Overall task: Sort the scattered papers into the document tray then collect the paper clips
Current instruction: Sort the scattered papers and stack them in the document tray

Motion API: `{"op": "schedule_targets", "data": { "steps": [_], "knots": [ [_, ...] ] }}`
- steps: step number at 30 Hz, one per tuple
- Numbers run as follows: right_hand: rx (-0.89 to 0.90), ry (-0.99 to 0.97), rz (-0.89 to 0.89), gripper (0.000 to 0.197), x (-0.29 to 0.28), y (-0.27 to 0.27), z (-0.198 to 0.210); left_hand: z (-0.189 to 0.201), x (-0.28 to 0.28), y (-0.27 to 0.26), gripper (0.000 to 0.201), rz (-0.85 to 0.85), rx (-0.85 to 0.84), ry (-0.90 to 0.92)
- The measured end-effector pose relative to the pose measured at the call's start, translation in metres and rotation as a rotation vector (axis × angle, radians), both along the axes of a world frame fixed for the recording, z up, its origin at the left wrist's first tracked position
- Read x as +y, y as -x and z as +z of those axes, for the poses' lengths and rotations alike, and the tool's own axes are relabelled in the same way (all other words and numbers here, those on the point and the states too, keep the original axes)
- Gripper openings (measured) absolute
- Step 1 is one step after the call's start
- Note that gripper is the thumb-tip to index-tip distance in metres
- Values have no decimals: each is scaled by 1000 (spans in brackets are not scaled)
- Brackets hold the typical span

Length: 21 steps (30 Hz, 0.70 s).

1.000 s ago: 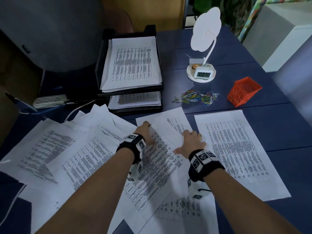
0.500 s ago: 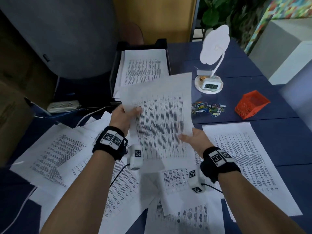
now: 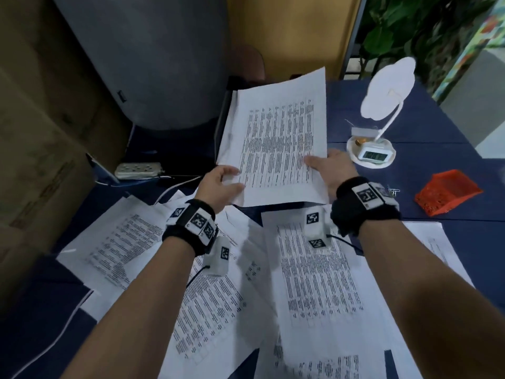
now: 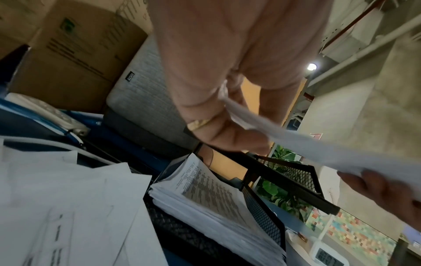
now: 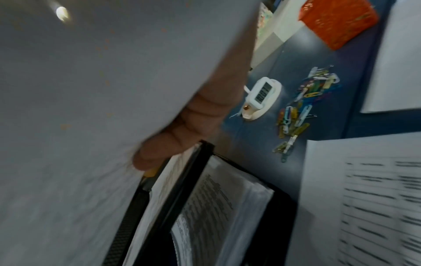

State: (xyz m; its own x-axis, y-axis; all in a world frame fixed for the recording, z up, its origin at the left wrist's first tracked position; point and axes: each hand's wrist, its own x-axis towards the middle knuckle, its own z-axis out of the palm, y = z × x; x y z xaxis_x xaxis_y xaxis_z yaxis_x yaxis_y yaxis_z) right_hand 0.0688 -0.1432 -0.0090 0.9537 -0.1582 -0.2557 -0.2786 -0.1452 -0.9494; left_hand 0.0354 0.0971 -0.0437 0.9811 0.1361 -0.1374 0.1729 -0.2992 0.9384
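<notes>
I hold one printed sheet in the air with both hands, above the black mesh document tray, which it mostly hides. My left hand pinches its near left corner, and my right hand pinches its near right edge, thumb on top. The left wrist view shows the tray's frame and a paper stack in it. Under the sheet, the right wrist view shows my fingers and coloured paper clips on the table. Several scattered papers lie below my arms.
An orange mesh basket lies at the right. A white clock with a cloud-shaped lamp stands beyond my right hand. A power strip and cable lie at the left, beside cardboard boxes and a grey rounded object.
Both hands lifted a sheet off the scattered pile and carried it forward and up, from the table to above the tray.
</notes>
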Motion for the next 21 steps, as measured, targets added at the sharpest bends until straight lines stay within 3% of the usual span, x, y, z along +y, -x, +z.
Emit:
{"op": "schedule_targets", "data": {
  "steps": [3, 7, 11, 14, 17, 21],
  "knots": [
    [-14, -10, 38, 37, 4, -9, 6, 12, 4, -22, 27, 47, -24, -75],
    [128, 93, 175, 40, 11, -14, 1, 21, 3, -50, 45, 0, 11, -139],
    [13, 215, 54, 33, 19, -29, -5, 24, 1, -73, 60, -62, 13, -344],
    [-24, 374, 24, 29, 24, -38, -10, 21, -1, -86, 65, -130, 53, -488],
    [-62, 542, 38, 31, 25, -42, -16, 19, 1, -97, 63, -141, 87, -485],
    [-103, 760, 212, 36, 23, -40, -25, 19, 6, -106, 62, -166, 104, -508]
  ]
}}
